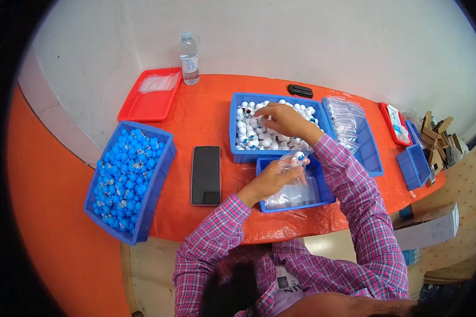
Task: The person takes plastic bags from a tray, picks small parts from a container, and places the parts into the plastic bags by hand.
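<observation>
My left hand (272, 180) is closed on a clear plastic bag (286, 161), above a small blue bin (325, 197) that holds more flat clear bags (296, 194). A white ball with a blue mark (300, 156) shows at the bag's top, by my fingers; whether it is inside the bag I cannot tell. My right hand (284, 119) reaches over a larger blue bin (235, 127) full of small white balls (272, 141), some with blue or dark red marks. Its fingers are curved and apart, with nothing visible between them.
Left stands a blue bin (157, 185) of blue-and-white balls (124, 182). A phone (206, 175) lies beside it. Behind are a red tray (148, 107) with bags and a water bottle (189, 59). To the right, a blue tray (369, 150) holds packed bags (345, 121); cardboard pieces (436, 140) lie beyond.
</observation>
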`<state>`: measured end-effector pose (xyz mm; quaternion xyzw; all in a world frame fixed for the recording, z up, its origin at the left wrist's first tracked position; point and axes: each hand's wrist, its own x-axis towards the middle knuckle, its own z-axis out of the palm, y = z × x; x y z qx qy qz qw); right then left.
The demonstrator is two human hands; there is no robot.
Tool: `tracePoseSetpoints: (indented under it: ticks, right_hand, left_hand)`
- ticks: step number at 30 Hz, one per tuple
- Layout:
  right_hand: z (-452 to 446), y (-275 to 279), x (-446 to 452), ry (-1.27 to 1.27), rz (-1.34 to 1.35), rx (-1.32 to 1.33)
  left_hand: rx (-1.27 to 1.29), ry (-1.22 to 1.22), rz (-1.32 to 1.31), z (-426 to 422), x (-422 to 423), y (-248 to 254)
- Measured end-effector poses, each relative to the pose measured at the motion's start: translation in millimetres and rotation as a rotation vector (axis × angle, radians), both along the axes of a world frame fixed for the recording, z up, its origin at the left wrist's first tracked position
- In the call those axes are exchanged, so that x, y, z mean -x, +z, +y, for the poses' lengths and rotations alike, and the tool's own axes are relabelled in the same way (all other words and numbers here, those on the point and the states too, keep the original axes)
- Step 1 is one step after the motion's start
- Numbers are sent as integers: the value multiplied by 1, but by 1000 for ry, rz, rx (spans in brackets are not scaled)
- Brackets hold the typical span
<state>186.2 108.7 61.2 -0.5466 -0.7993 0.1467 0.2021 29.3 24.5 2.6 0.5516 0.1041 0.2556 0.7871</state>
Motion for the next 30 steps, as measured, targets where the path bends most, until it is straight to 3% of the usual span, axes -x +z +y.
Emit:
tracePoseSetpoints:
  ticks: [4, 9, 14, 16, 17, 19, 24, 30]
  right_hand:
    - [23, -23, 9, 177, -195, -114]
    - [27, -26, 16, 62, -176, 4]
    - [31, -33, 16, 60, -220, -117]
    - [11, -8, 12, -15, 23, -150]
    - [-4, 7, 8, -8, 19, -146]
    - [-40, 33, -8, 8, 558, 152]
    - [-103, 37, -26, 11, 531, 39]
    - [-113, 24, -22, 49, 392, -50]
  left_hand:
    - [-9, -27, 36, 1, 1, 0]
    - [-56, 15, -8, 1, 0, -9]
    - [-68, 33, 5, 0, 1, -7]
    - [-74, 42, 10, 2, 2, -5]
    - [-70, 53, 9, 1, 1, -4]
    - [-56, 72, 0, -1, 0, -3]
    - [2, 106, 61, -3, 0, 1]
    - [-78, 80, 145, 4, -1, -13]
